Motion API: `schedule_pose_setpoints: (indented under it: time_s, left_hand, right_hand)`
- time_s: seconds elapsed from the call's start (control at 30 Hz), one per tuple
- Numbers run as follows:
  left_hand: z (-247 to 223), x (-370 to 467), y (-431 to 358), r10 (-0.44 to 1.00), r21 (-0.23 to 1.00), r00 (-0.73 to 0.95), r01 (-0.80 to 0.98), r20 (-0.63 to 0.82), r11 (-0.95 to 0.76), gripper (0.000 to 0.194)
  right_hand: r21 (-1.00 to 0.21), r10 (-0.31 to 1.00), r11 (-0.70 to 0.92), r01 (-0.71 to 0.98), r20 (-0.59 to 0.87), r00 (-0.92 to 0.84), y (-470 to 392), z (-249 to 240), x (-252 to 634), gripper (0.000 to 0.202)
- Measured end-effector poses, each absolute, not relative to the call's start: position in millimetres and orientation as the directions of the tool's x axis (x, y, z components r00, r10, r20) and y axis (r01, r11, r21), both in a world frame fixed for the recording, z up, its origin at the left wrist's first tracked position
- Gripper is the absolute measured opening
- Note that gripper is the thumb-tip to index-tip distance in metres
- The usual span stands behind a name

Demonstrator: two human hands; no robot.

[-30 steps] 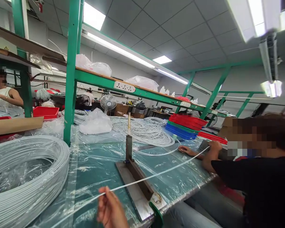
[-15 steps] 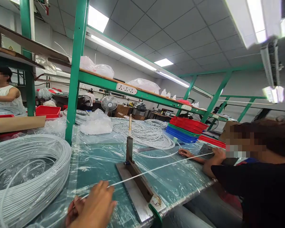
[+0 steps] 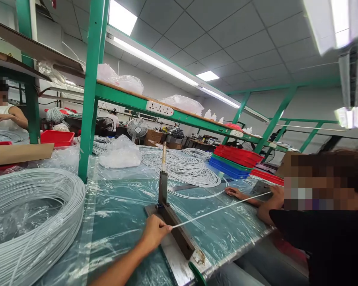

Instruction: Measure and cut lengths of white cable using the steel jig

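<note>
My left hand (image 3: 155,233) is closed in a pinch on a thin white cable (image 3: 214,212), with the forearm coming up from the bottom edge. From my fingertips the cable runs taut to the right, over a metal fixture (image 3: 179,238) with an upright post. A co-worker's hand (image 3: 276,193) holds its far end. That person's other hand (image 3: 235,192) rests on the table, near a loop of cable. My left hand is just left of the fixture's dark bar. My right hand is out of view.
A big wrapped coil of white cable (image 3: 74,206) lies at the left, with more coils (image 3: 181,169) farther back. Red and blue trays (image 3: 231,165) are stacked at the back right. A green post (image 3: 91,95) carries a shelf. Plastic film covers the table (image 3: 116,222).
My left hand has moved right and up with the cable, up to the fixture. The other hand beside it has left the view. The co-worker's hands stay about where they were.
</note>
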State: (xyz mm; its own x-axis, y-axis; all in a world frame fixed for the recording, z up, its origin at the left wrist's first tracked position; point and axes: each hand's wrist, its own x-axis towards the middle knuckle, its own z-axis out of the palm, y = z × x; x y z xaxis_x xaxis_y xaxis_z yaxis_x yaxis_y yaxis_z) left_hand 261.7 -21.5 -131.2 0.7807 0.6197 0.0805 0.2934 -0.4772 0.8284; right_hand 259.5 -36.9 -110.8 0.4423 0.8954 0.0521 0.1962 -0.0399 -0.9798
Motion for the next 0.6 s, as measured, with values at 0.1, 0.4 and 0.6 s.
schedule_pose_setpoints:
  time_s: [0.1, 0.4, 0.6]
  left_hand:
    - [-137.9, 257.8, -29.3, 0.647, 0.829, 0.750, 0.273, 0.135, -0.489, 0.023]
    - [-130.7, 263.0, -25.7, 0.609, 0.686, 0.787, 0.391, 0.096, -0.614, 0.029]
    - [-146.9, 281.6, -12.1, 0.698, 0.819, 0.714, 0.368, 0.054, -0.440, 0.021]
  right_hand:
    - [-0.962, 0.840, 0.005, 0.274, 0.153, 0.520, -46.6, -83.0, 291.4, 0.045]
    - [-0.936, 0.725, -0.046, 0.349, 0.209, 0.656, 46.1, 15.0, 451.6, 0.044]
    - [-0.975, 0.795, -0.092, 0.201, 0.050, 0.605, 81.4, 17.6, 455.6, 0.031]
